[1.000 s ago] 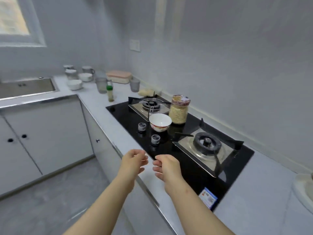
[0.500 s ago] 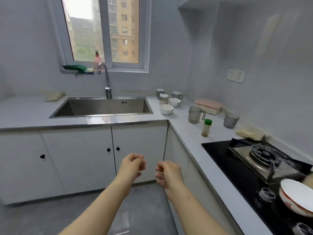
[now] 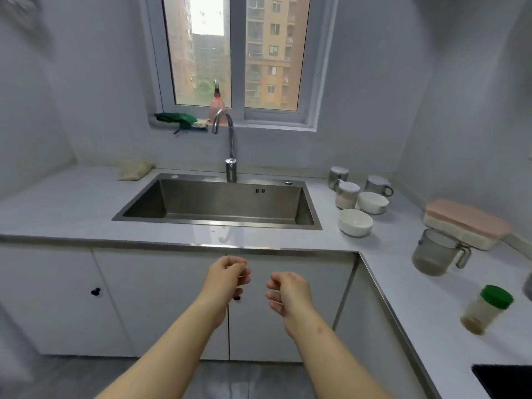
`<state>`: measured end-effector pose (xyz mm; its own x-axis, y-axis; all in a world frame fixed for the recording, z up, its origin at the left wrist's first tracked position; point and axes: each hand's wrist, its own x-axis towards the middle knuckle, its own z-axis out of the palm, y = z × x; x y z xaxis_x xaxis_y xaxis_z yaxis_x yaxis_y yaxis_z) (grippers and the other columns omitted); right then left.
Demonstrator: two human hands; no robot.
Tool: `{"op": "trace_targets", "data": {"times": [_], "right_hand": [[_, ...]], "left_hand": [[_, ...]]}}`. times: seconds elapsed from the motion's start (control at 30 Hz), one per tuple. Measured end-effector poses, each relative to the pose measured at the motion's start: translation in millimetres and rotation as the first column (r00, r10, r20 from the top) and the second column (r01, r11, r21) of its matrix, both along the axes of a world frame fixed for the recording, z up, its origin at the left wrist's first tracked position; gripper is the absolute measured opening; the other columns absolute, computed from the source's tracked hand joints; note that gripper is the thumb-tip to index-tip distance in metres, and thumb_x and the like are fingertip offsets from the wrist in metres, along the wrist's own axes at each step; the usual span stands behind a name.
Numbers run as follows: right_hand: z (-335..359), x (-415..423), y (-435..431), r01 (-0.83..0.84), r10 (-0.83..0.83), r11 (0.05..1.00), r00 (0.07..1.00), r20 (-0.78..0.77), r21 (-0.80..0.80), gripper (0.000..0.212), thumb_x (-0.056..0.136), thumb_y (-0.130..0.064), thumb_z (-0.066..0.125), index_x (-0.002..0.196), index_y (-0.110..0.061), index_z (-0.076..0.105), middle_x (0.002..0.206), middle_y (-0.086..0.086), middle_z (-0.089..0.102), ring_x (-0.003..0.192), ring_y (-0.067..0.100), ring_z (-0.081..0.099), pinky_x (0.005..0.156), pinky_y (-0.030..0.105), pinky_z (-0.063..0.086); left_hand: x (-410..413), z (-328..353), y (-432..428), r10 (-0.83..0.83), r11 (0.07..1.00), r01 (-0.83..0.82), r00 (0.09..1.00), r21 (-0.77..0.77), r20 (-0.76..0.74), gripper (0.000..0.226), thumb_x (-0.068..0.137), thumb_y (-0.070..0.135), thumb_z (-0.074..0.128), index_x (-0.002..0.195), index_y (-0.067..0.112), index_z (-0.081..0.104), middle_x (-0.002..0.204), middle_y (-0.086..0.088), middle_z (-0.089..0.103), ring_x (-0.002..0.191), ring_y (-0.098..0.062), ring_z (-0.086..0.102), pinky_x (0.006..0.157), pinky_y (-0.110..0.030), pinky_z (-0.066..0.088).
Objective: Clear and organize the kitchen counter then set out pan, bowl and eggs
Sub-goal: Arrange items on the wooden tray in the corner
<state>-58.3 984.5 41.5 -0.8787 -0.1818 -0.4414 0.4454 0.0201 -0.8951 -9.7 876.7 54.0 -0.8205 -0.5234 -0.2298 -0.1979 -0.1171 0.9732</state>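
Head view, all places taken from the brushed steel sink [image 3: 216,223]
Our left hand [image 3: 227,279] and right hand [image 3: 289,293]: below its front edge, side by side yet apart, before the white cupboard doors [image 3: 161,298]; we keep the fingers of both loosely curled, gripping nothing
Pale grey counter [image 3: 57,208]: all around the sink
Round white bowl [image 3: 355,223]: just right of the sink; second white bowl [image 3: 372,202] behind it, beside the lidded jars [image 3: 347,194]
Curved chrome tap [image 3: 230,145]: at the back rim
Pink-lidded box [image 3: 463,223], smoky clasp jar [image 3: 431,253], green-capped shaker [image 3: 486,309]: further right, the shaker blurred
Green cloth [image 3: 175,118]: on the sill above
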Motion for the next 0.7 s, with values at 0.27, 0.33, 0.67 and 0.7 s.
{"op": "trace_targets", "data": {"times": [0.27, 0.33, 0.67, 0.7], "right_hand": [[16, -112, -97, -0.204, 0.204, 0.979, 0.978, -0.032, 0.010, 0.010, 0.090, -0.009, 0.048, 0.085, -0.013, 0.055, 0.077, 0.001, 0.056, 0.061, 0.014, 0.050, 0.055, 0.022, 0.041], [14, -132, -129, -0.281, 0.281, 0.960, 0.958, -0.053, 0.020, 0.009, 0.090, -0.011, 0.047, 0.087, -0.014, 0.055, 0.081, -0.001, 0.053, 0.071, 0.016, 0.051, 0.059, 0.023, 0.042], [-2, -207, -298, -0.408, 0.410, 0.912, 0.906, -0.102, 0.036, 0.033, 0.095, -0.021, 0.048, 0.127, -0.019, 0.048, 0.118, -0.002, 0.048, 0.107, 0.019, 0.047, 0.083, 0.030, 0.041], [-5, -219, -333, -0.406, 0.407, 0.913, 0.907, -0.106, 0.033, 0.034, 0.095, -0.021, 0.048, 0.129, -0.019, 0.047, 0.121, -0.002, 0.048, 0.108, 0.020, 0.047, 0.081, 0.030, 0.041]], "left_hand": [[-96, 11, -95, 0.214, 0.975, -0.212, 0.977, -0.062, 0.021, 0.015, 0.096, 0.012, 0.045, 0.088, 0.017, 0.056, 0.088, -0.004, 0.062, 0.080, -0.015, 0.060, 0.074, -0.027, 0.048], [-116, 7, -130, 0.277, 0.957, -0.274, 0.961, -0.094, 0.024, 0.014, 0.096, 0.012, 0.046, 0.088, 0.018, 0.056, 0.090, -0.004, 0.061, 0.082, -0.015, 0.060, 0.075, -0.029, 0.049], [-183, -15, -307, 0.345, 0.920, -0.331, 0.938, -0.211, 0.033, 0.018, 0.094, 0.013, 0.051, 0.111, 0.017, 0.054, 0.108, -0.003, 0.054, 0.102, -0.019, 0.051, 0.085, -0.031, 0.045], [-195, -16, -341, 0.348, 0.917, -0.334, 0.937, -0.216, 0.027, 0.019, 0.094, 0.015, 0.051, 0.113, 0.017, 0.054, 0.110, -0.003, 0.055, 0.103, -0.019, 0.051, 0.086, -0.031, 0.045]]}}
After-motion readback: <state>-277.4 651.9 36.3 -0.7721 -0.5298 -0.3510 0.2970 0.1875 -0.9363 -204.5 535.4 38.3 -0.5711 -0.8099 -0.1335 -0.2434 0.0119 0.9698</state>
